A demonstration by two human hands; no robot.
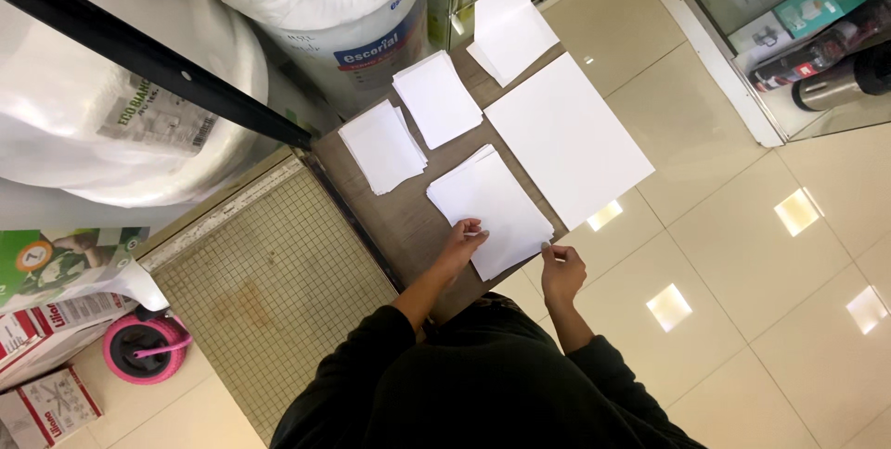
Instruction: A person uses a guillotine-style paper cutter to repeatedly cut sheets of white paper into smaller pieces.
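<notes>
A dark sleeve (483,384) is seen nearest; the paper stack (490,208) on the worktop (399,217) is pressed by the left hand (461,247) and pinched at its corner by the right hand (561,271).

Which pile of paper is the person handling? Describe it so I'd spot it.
On the brown table beside the gridded paper cutter, find the white stack nearest the person. Unlike the two smaller stacks beyond, both hands touch it: left hand, right hand.

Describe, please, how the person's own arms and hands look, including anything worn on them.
Both arms wear long black sleeves of a soft, matte fabric, pushed up so the forearms are bare. The left hand and right hand are bare: no gloves, and no watch, bracelet or ring is visible. No markings show on the sleeves.
</notes>
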